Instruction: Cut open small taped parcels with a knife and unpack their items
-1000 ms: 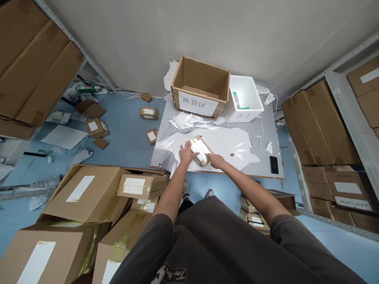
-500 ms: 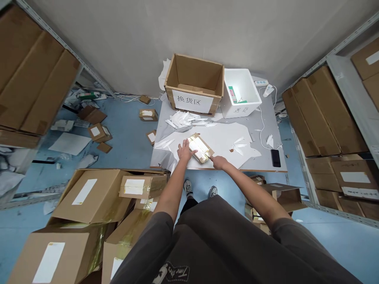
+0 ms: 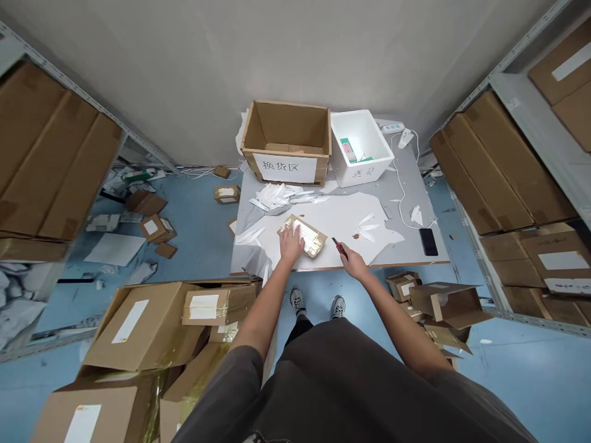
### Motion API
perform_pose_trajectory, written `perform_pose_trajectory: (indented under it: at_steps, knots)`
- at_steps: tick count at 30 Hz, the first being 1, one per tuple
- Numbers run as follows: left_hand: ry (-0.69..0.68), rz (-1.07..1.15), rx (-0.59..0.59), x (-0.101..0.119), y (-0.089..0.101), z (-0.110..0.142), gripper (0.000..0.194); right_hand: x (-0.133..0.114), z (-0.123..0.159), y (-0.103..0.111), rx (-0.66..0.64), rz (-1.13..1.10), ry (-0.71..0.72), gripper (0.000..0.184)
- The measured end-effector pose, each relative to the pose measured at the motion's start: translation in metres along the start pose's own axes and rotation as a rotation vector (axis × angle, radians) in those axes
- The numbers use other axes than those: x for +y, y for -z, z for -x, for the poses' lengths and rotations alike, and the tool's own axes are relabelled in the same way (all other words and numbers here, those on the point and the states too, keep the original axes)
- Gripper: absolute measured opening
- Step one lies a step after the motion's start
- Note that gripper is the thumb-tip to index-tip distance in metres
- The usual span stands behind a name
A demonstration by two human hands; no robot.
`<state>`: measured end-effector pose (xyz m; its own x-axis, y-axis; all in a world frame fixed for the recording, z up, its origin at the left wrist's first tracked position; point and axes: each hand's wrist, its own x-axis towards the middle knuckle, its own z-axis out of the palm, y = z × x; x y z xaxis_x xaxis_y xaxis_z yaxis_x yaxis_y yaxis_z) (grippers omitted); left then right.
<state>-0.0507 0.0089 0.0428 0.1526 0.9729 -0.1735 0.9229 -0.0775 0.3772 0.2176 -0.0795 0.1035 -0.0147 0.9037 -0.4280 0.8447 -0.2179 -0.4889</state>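
Note:
A small cardboard box (image 3: 314, 241) with shiny tape and a white label lies flat near the front of the table. Resting on its left part is my left hand (image 3: 290, 241), fingers spread over the label and not wrapped round the box. My right hand (image 3: 354, 263) is closed round a red and black utility knife (image 3: 340, 248). The knife's dark blade points up and left, a short way right of the box and apart from it. White paper under the box covers much of the tabletop.
Behind stand an open carton (image 3: 286, 144) with a written sign and a white foam bin (image 3: 362, 147). Paper strips (image 3: 277, 195) are piled before the carton. A phone (image 3: 428, 242) lies at the table's right. Large cartons (image 3: 138, 326) crowd the left front; shelves flank both sides.
My right hand has drawn the knife away from the box to the right, exposing the blade. The box has turned somewhat, and my left hand has shifted from its edge onto its top.

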Motion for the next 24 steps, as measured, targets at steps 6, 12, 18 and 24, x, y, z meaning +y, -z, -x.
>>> perform_pose_trajectory:
  at_steps: [6, 12, 18, 24]
  knots:
    - [-0.479, -0.084, -0.341, 0.012, 0.004, -0.003, 0.066, 0.024, -0.018, -0.017, 0.172, -0.842, -0.056, 0.065]
    - [-0.371, -0.158, -0.353, 0.033, 0.004, -0.014, 0.060, 0.025, -0.034, -0.027, 0.150, -1.207, -0.050, 0.055]
    - [-0.272, -0.259, -0.354, 0.051, 0.000, -0.018, 0.061, 0.032, -0.046, -0.036, 0.046, -0.965, -0.201, 0.035]
    - [-0.217, -0.261, -0.204, 0.053, -0.010, -0.007, 0.057, 0.034, -0.055, -0.028, -0.088, -0.200, -0.012, 0.029]
